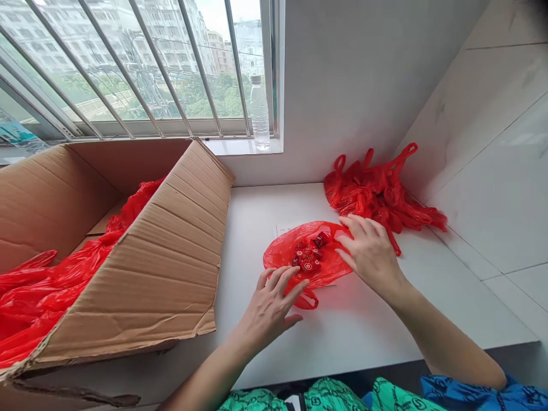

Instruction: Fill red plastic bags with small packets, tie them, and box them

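Observation:
A thin red plastic bag [286, 250] lies flat on the white counter [359, 325] with several small red wrapped items [309, 256] showing through it. My left hand [272, 305] rests at the bag's near edge, fingers spread and touching the plastic by a handle loop [309, 301]. My right hand [369, 251] lies on the bag's right side, fingers stretched out flat against it. Neither hand grips anything.
A heap of red plastic bags [377, 194] sits at the back right by the tiled wall. A big open cardboard box [171, 251] with more red bags [38, 291] fills the left. A clear water bottle [260, 114] stands on the window sill.

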Tool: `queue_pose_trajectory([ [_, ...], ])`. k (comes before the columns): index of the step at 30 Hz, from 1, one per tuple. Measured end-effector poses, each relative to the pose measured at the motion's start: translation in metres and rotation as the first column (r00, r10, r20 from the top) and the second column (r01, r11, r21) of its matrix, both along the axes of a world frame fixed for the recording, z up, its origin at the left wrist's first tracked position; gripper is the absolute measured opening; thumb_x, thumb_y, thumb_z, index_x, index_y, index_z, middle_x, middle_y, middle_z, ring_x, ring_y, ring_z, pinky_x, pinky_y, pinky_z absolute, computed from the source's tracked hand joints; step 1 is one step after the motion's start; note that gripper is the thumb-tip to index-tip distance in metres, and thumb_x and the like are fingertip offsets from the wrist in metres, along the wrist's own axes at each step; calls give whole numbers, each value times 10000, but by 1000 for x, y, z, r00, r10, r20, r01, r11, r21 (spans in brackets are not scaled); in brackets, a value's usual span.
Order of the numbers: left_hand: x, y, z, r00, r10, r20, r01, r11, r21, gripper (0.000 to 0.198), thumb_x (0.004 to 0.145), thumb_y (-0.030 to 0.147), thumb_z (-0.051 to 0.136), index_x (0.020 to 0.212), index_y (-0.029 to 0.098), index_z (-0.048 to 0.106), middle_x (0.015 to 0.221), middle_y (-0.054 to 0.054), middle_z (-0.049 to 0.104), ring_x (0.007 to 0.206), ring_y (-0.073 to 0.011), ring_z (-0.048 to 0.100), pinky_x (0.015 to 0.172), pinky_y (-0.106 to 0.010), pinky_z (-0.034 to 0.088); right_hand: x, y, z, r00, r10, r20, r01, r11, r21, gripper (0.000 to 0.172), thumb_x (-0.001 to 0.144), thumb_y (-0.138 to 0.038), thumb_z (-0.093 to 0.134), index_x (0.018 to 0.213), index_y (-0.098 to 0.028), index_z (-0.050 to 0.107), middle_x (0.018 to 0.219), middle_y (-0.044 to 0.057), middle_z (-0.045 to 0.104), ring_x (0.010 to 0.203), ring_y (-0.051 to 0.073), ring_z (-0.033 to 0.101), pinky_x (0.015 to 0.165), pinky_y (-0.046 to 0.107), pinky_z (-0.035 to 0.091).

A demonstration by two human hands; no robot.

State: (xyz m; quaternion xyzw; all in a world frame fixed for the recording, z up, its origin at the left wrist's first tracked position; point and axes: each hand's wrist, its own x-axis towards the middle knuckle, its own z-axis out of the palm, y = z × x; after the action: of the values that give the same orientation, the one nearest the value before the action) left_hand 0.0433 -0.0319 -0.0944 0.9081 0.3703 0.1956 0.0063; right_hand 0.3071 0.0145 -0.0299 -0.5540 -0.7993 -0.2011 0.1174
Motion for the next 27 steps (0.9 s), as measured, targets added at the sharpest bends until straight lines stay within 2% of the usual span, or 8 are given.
queue_pose_trajectory([
  [5, -1, 12, -11, 987, 55, 150, -48, 997, -53, 202, 873, 161, 651, 1040, 273, 672, 1338, -47, 594, 1224, -268, 515, 1036, -479, 334, 2, 17, -30, 971, -175, 165, 183, 983, -33, 168, 748, -4, 628, 671, -138, 693, 1506, 172, 448, 1411, 414, 345, 1137, 625, 246],
  [8, -6, 17, 2, 897, 126, 425, -26, 972, -233, 123, 928, 207, 585, 980, 249, 687, 1204, -56, 651, 1121, -239, 561, 980, -430, 386, 15, 20, -18, 1000, -22, -6, 21, 989, -143, 170, 803, -61, 597, 700, -168, 678, 1445, 132, 524, 1389, 354, 403, 1147, 618, 242],
  [10, -9, 23, 16, 718, 256, 647, 16, 924, -383, 190, 977, 300, 521, 1023, 231, 692, 1165, -83, 660, 1081, -227, 583, 963, -401, 420, 21, 20, 1, 951, 120, -286, -174, 969, -174, 101, 861, -187, 592, 801, -203, 671, 1486, 92, 475, 1397, 313, 402, 1144, 597, 267],
  [14, -1, 41, 47, 215, 463, 860, 192, 843, -502, 323, 988, 462, 479, 1069, 216, 672, 1168, -89, 678, 1089, -221, 609, 933, -345, 466, 13, 25, 40, 547, 222, -807, -434, 899, -47, 108, 891, -355, 565, 879, -249, 580, 1547, 45, 383, 1418, 283, 380, 1084, 511, 387],
  [17, 13, 57, 68, 37, 441, 897, 245, 866, -436, 336, 947, 513, 535, 1039, 210, 645, 1081, -76, 700, 1008, -208, 633, 848, -308, 494, -9, 38, 51, 268, 132, -954, -467, 884, -9, 165, 960, -378, 402, 937, -261, 516, 1420, 76, 530, 1325, 277, 498, 973, 480, 472],
  [20, 28, 68, 78, 41, 386, 921, 341, 861, -376, 343, 936, 534, 541, 999, 202, 602, 790, -19, 637, 769, -160, 627, 773, -300, 508, -38, 51, 45, 60, 65, -996, -490, 871, 27, 224, 1001, -408, 310, 1024, -267, 483, 1259, 86, 623, 1161, 253, 619, 879, 429, 516],
  [23, 35, 77, 74, 212, 355, 911, 385, 826, -412, 345, 954, 536, 506, 943, 198, 573, 636, 42, 470, 575, -103, 487, 683, -263, 484, -63, 56, 32, -93, 35, -995, -578, 812, 83, 249, 982, -482, 433, 1084, -263, 495, 1113, 63, 653, 962, 201, 675, 832, 369, 541],
  [27, 37, 80, 65, 435, 322, 841, 308, 824, -475, 374, 981, 537, 432, 856, 198, 530, 635, 41, 422, 555, -100, 380, 584, -233, 402, -77, 51, 22, 66, 64, -996, -697, 717, 0, 395, 971, -535, 472, 1213, -241, 579, 1129, 66, 616, 859, 155, 622, 711, 290, 551],
])
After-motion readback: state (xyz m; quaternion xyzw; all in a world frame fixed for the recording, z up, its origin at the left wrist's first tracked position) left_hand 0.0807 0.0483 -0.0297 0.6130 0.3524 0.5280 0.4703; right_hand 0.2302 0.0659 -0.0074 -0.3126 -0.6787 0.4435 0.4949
